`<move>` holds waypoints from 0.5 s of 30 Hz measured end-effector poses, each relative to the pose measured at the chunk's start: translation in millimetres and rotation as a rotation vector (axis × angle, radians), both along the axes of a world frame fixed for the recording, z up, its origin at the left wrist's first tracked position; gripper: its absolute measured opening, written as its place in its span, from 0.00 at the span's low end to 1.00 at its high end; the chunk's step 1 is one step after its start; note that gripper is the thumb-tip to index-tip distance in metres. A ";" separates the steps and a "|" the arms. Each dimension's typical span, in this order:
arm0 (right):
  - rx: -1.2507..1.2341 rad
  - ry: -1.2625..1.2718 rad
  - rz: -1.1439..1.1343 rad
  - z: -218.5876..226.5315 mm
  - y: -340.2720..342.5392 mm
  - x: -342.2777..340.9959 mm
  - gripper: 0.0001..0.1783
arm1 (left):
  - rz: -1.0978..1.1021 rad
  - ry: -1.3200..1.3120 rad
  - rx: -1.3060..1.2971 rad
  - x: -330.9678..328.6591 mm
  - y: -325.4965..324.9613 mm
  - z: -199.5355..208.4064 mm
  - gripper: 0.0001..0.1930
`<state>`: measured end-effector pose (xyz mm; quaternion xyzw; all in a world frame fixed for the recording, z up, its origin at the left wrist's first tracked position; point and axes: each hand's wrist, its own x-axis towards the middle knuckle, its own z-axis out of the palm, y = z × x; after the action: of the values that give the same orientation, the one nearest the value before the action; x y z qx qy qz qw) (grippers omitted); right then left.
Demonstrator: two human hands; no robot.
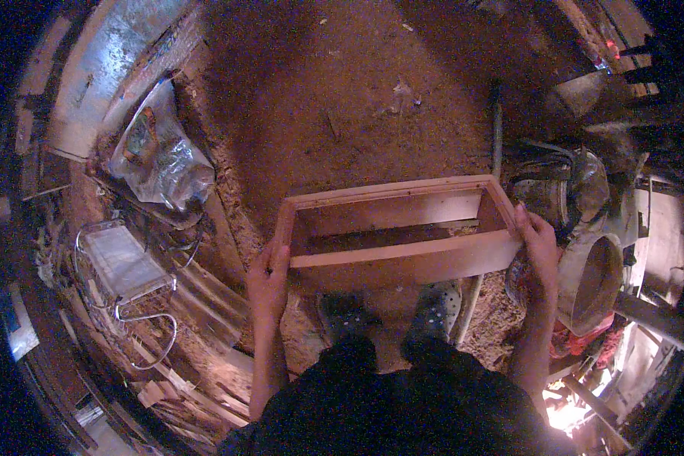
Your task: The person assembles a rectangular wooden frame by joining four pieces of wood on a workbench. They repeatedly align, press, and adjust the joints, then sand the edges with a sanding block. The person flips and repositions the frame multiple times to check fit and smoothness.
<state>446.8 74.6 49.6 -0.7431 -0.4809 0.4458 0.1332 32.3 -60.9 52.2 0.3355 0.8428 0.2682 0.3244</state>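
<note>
Between my two hands is a rectangular wooden frame (403,261), a shallow box shape with pale bare walls. It is held up in front of me above the floor, and its long sides run left to right. An opening shows through its inside, with darker ground beyond. My left hand (268,277) is closed around the left end, thumb on the near corner. My right hand (537,242) grips the right end, its fingers partly hidden behind the wall. Both forearms come up from the lower edge.
Brown dirt floor (342,99) stretches ahead. At left are a clear plastic sheet (171,163), a metal-framed chair (125,262) and scrap wood (197,391). On the right stand a round pale container (591,285), a red bag (581,342) and boards. My feet are below the frame.
</note>
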 end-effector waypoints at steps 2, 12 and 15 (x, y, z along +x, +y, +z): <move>-0.008 -0.041 0.053 4.3 4.0 -5.5 0.35 | -0.009 0.045 -0.192 0.9 7.0 16.9 0.27; 0.052 -0.408 0.244 2.8 -12.1 -22.4 0.31 | -0.169 0.653 0.060 15.8 17.0 7.6 0.24; 0.062 -0.368 0.198 4.0 -18.4 -24.3 0.29 | -0.029 0.348 -0.281 11.0 0.6 1.0 0.22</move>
<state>422.5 56.2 53.7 -0.7567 -0.5812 0.2986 0.0215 43.3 -60.3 53.3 0.3403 0.9103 0.0815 0.2214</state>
